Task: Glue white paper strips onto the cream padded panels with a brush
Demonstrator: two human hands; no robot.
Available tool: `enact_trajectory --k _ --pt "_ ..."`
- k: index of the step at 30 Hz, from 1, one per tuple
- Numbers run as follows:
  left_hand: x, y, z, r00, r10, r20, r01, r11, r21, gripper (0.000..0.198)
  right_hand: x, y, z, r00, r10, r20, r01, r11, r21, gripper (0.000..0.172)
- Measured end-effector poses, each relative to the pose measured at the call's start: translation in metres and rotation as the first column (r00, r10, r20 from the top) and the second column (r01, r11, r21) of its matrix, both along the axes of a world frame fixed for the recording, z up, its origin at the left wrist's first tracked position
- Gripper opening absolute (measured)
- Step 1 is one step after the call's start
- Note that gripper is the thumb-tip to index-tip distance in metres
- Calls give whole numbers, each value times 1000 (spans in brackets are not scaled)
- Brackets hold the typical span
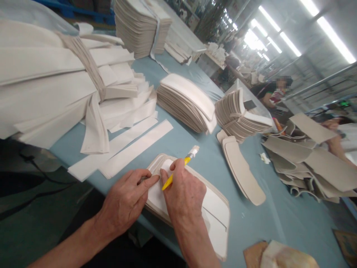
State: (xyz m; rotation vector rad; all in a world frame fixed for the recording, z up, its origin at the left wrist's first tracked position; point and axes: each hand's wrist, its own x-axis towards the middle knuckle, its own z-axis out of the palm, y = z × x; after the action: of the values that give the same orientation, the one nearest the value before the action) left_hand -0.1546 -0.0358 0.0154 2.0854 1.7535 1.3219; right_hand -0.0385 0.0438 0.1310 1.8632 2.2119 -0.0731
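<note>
The stack of padded pieces [217,212] lies at the near edge of the blue table [279,219], white faces up with beige edges showing, right under both hands. The right hand [182,193] is clenched round a yellow-handled brush [178,169], whose bristle end points up and away from the stack. The left hand [125,201] lies curled beside it, thumb and fingertips pressed onto the top piece; whether it pinches anything I cannot tell.

Just left of the stack lie loose white strips [134,149]. Behind them is a big bundle of strips [55,85] tied with a band. To the right, two curved pieces [242,171] lie flat and apart from the stack. Farther back stand a fanned stack of curved pieces [186,100] and a tied stack [240,115]. A heap of grey-beige sheets [315,163] spreads at the right edge. Nothing sits between the hands and the stack. Both forearms come in from the lower edge, wrists low, and the right crosses over the stack.
</note>
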Motion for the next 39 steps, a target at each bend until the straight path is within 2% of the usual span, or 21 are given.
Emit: enact_trajectory --k 5,10,15,20,23,27,32,39 --pt "-10 1 8 996 -92 -7 92 996 22 34 0 0 -2 1000 12 7 -12 1000 0 16" --pt "-8 3 9 998 -56 -34 58 995 82 28 3 -1 -3 1000 14 22 -14 1000 1 11" --pt "-4 4 6 1000 3 18 -4 998 67 22 5 -3 -4 1000 15 8 -15 1000 6 9" --pt "-6 12 16 1000 6 1 -6 996 90 17 5 -3 -4 1000 11 -7 -11 1000 11 8" --pt "-9 19 22 995 -77 -65 83 991 106 29 7 -3 -2 1000 14 -28 -14 1000 7 9" --pt "-13 23 24 967 -208 -149 218 974 57 42 8 -3 -2 999 3 -41 -3 1000 -5 9" --pt "-19 24 25 949 -242 -205 256 965 48 37 10 -3 -1 998 4 -62 -5 1000 -11 9" --pt "-41 24 33 860 -412 -302 420 906 -40 41 27 -8 10 987 37 -159 -43 998 -37 10"
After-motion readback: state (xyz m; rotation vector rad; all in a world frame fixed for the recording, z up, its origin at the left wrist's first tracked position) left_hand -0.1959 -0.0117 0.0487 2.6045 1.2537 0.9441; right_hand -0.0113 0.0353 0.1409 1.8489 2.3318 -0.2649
